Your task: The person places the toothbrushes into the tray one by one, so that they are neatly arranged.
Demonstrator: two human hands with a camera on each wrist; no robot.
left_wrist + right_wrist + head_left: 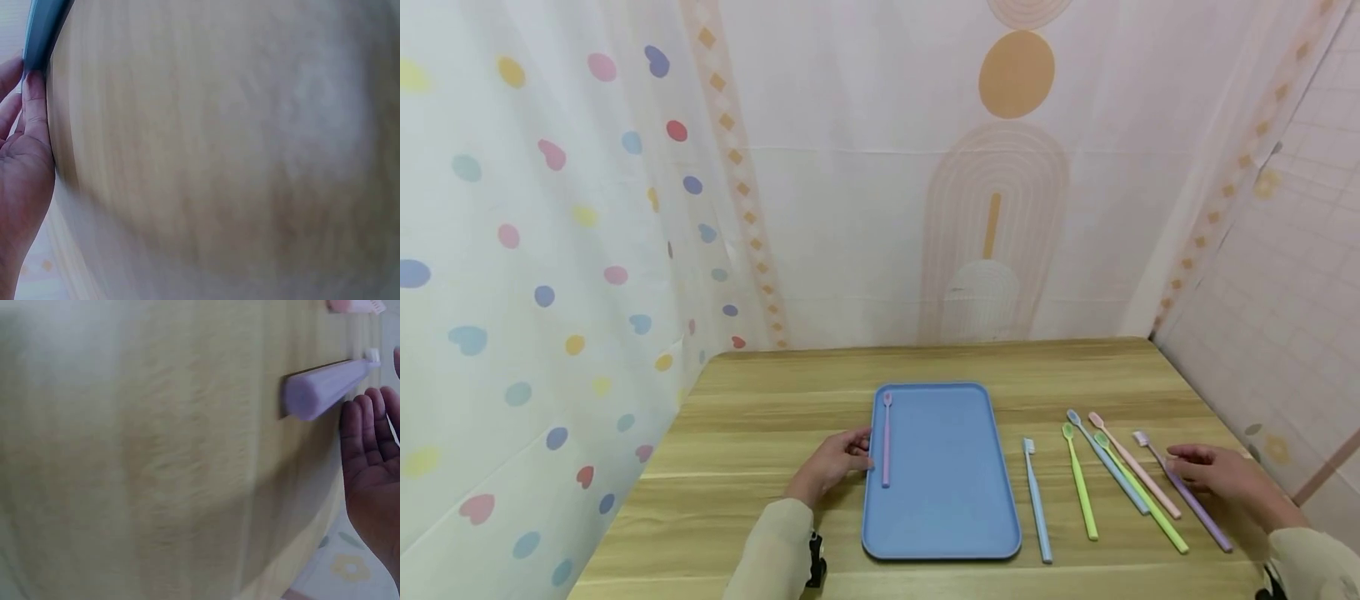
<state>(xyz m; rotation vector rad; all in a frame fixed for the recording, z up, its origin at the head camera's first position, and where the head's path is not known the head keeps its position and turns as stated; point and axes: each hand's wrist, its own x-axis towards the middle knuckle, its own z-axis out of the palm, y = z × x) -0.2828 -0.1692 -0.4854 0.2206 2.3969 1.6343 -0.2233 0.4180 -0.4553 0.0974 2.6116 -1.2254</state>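
A blue tray (pixel 943 475) lies on the table, and a pinkish-purple toothbrush (pixel 886 442) sits along its left side. My left hand (pixel 835 461) holds the tray's left rim with its fingertips and thumb. In the left wrist view, the fingers of the left hand (pixel 25 137) meet the tray's edge (pixel 44 31). At the right, my right hand (pixel 1221 477) hovers beside a purple toothbrush (pixel 1198 508), its fingers loosely bent. The right wrist view shows this toothbrush (pixel 325 387) lying on the table, with the right hand (pixel 375 469) close by and holding nothing.
Between tray and right hand lie a light blue toothbrush (pixel 1037 508), a green toothbrush (pixel 1081 487), another blue one (pixel 1112 467), a pink one (pixel 1138 471) and a second green one (pixel 1150 504); the last three lie close together. Patterned curtains (pixel 850 208) hang behind the wooden table (pixel 760 442).
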